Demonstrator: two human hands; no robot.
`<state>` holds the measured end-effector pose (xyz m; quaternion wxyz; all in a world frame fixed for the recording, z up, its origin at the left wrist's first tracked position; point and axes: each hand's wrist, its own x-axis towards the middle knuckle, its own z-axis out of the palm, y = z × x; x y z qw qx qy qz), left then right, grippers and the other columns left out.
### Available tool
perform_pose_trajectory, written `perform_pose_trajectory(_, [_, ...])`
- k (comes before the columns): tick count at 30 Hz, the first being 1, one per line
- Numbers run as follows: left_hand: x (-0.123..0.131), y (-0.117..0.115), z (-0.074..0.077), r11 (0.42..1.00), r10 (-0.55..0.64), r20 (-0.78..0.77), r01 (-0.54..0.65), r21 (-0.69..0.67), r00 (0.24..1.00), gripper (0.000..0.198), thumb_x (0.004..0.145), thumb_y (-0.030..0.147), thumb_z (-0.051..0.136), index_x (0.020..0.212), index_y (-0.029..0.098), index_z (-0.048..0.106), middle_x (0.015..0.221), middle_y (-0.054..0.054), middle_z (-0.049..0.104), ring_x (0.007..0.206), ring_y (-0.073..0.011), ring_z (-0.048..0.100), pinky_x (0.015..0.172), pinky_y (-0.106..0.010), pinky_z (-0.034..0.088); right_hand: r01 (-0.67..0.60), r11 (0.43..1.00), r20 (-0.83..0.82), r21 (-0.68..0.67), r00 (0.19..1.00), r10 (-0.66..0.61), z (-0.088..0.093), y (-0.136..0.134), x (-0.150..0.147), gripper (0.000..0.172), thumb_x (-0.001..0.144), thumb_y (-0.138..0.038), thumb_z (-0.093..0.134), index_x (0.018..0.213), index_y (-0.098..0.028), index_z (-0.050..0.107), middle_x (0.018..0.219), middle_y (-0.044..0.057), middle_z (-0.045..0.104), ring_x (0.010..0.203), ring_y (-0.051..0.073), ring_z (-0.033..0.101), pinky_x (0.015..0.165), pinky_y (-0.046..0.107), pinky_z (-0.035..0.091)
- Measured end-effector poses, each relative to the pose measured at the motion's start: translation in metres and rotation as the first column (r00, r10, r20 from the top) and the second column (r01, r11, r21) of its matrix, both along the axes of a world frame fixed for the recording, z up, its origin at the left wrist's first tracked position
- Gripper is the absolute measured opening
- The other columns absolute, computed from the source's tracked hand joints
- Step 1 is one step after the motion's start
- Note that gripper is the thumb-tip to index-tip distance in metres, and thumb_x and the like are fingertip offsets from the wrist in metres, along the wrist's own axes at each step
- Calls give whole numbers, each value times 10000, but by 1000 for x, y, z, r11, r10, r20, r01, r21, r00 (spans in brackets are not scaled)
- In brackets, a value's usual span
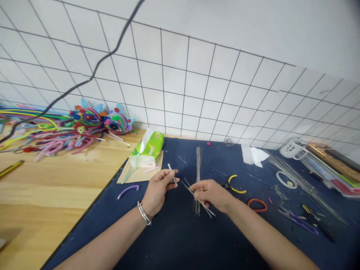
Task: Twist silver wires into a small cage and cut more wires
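My left hand (158, 191), with a silver bangle at the wrist, pinches a short, thin whitish stick (169, 168) between thumb and fingers. Its exact material is too small to tell. Several short thin wires (208, 211) are gripped by my right hand (212, 193), their ends sticking out on both sides of the fingers. Below that hand a bundle of longer straight wires (199, 159) lies on the dark blue mat (174, 236), partly hidden by the fingers. The two hands are apart, with a small gap between stick and wires.
Left of the mat are a green tissue pack (153, 146), a purple curved strip (128, 190) and colourful pipe cleaners (56, 144). On the right lie yellow-handled pliers (237, 190), purple scissors (302, 222), a tape roll (286, 180) and long wires (306, 187). A mug (292, 149) stands behind.
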<state>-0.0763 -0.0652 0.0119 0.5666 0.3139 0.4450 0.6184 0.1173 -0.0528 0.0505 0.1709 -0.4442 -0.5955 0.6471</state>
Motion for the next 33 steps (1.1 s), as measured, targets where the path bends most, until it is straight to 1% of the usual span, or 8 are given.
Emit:
perform_pose_trajectory(3, [1, -1, 1, 1000, -28, 2, 28, -13, 1000, 260, 666, 342, 654, 806, 132, 592, 942, -64, 619, 672, -107, 597, 574, -222, 484, 117, 968, 87, 224, 986, -140, 14, 16, 17, 271, 690, -205, 539, 956, -153, 557, 588, -48, 488, 435, 43, 406, 414, 163, 381])
perform_pose_trajectory(6, [1, -1, 1, 996, -78, -3, 78, -34, 997, 248, 686, 341, 639, 808, 133, 584, 940, -70, 618, 689, -117, 600, 585, -229, 483, 201, 866, 138, 458, 946, -293, 23, 40, 35, 194, 721, -237, 510, 900, -163, 525, 649, -23, 516, 477, 63, 460, 433, 177, 416])
perform_pose_trajectory(10, [3, -1, 0, 984, -165, -22, 163, -73, 986, 225, 716, 336, 617, 804, 136, 563, 947, -77, 616, 714, -124, 600, 605, -236, 482, 253, 766, 136, 591, 904, -404, 8, 68, 50, 179, 731, -232, 478, 898, -168, 486, 634, -30, 497, 507, 83, 493, 461, 196, 453])
perform_pose_trajectory(15, [4, 1, 0, 975, -207, -40, 202, -97, 978, 205, 738, 329, 599, 814, 144, 554, 954, -73, 613, 710, -118, 592, 611, -232, 477, 115, 865, 226, 488, 941, -252, -20, 76, 51, 305, 708, -170, 491, 1013, -160, 512, 670, -18, 533, 523, 86, 526, 480, 198, 472])
perform_pose_trajectory(19, [4, 4, 1, 971, -216, -29, 212, -112, 976, 196, 744, 325, 594, 815, 147, 553, 947, -67, 611, 704, -114, 589, 602, -220, 470, 66, 939, 245, 337, 957, -155, -15, 90, 52, 160, 755, -219, 501, 867, -142, 585, 579, -16, 544, 458, 75, 529, 484, 193, 474])
perform_pose_trajectory(23, [4, 6, 2, 969, -219, -27, 214, -125, 975, 195, 743, 322, 597, 811, 145, 553, 929, -64, 609, 683, -106, 582, 583, -209, 460, 169, 945, 283, 282, 926, -250, -9, 135, 46, 164, 760, -290, 555, 765, -127, 574, 516, -11, 538, 403, 69, 506, 433, 188, 471])
perform_pose_trajectory(27, [4, 7, 3, 968, -222, -22, 217, -126, 975, 191, 742, 322, 598, 805, 146, 555, 921, -60, 610, 669, -101, 575, 576, -207, 453, 187, 946, 386, 266, 879, -282, -20, 183, 30, 151, 711, -236, 626, 657, -114, 555, 424, -16, 508, 341, 70, 474, 391, 203, 474])
perform_pose_trajectory(33, [2, 7, 2, 969, -220, -23, 216, -121, 975, 194, 745, 325, 594, 813, 147, 556, 910, -61, 608, 662, -101, 572, 573, -210, 451, 124, 955, 567, 268, 781, -261, -37, 214, 6, 178, 658, -249, 679, 649, -106, 575, 355, -15, 483, 341, 103, 498, 378, 234, 489])
